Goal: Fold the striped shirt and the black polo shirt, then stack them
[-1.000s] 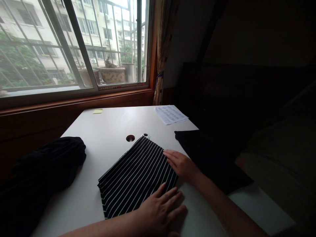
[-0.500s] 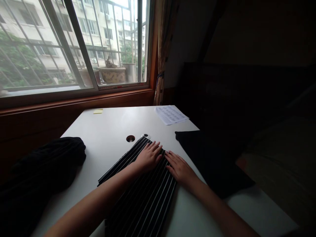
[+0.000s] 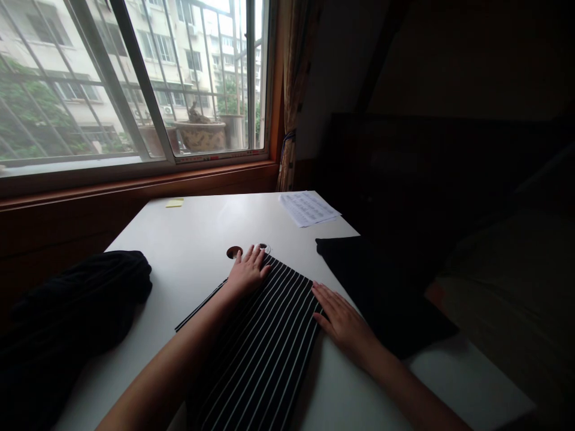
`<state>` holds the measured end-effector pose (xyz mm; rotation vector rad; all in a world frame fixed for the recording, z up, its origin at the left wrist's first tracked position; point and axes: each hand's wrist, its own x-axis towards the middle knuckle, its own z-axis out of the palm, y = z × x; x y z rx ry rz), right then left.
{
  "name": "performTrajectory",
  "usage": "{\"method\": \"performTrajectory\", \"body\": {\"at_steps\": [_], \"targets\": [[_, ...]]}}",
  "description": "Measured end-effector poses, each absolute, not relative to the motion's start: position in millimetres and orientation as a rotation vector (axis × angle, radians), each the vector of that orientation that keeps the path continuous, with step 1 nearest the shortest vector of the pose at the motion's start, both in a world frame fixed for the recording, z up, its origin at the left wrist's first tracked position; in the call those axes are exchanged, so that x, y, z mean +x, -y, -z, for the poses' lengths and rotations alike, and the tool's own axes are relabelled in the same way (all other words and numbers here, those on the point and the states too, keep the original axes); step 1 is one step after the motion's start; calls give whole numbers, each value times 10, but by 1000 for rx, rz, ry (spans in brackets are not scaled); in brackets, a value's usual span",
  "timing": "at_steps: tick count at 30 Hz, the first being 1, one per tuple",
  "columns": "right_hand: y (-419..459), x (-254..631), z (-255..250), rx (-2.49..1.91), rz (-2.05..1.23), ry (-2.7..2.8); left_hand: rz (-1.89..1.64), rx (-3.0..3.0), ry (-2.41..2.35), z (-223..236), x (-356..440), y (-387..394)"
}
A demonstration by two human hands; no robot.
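A black cloth with thin white stripes (image 3: 274,323) lies flat on the white table (image 3: 215,221), its far end near the table's round hole. On the far left corner of this cloth rests my left hand (image 3: 247,270), open, palm down with fingers spread. My right hand (image 3: 344,317) lies open along the cloth's right edge, fingertips at the far right corner. My left forearm covers part of the cloth's left side. What kind of garment or cloth it is I cannot make out.
A dark bundled cloth (image 3: 94,299) sits at the left. Another dark cloth (image 3: 381,287), laid flat, is at the right. Printed papers (image 3: 309,209) and a yellow sticky note (image 3: 175,203) lie toward the far edge. A round hole (image 3: 234,252) opens in the tabletop. Behind is a barred window (image 3: 193,78).
My left hand has slid left across the striped cloth to its far left corner. My right hand has shifted slightly right, toward the edge. More of the stripes show between the hands.
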<state>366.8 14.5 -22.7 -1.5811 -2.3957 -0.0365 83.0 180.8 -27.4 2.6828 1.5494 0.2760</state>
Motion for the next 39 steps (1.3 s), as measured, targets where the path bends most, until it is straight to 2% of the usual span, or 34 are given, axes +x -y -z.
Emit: {"method": "performTrajectory", "body": {"at_steps": [6, 11, 15, 19, 33, 39], "targets": [[-82, 3847, 269, -1624, 31, 2353, -288, 2647, -1631, 226, 553, -1909], [-157, 3809, 107, -1675, 117, 2204, -405, 2716, -1655, 81, 623, -1779], [-245, 3458, -54, -1545, 124, 2233, -497, 2967, -1297, 45, 878, -1551], [-313, 3136, -23, -1435, 54, 2431, -308, 2939, -1061, 133, 984, -1509], [-189, 3567, 228, -1614, 47, 2373, -239, 2719, -1542, 138, 388, -2095], [-148, 3560, 258, -1655, 65, 2365, -345, 2679, -1748, -88, 20, -1962]]}}
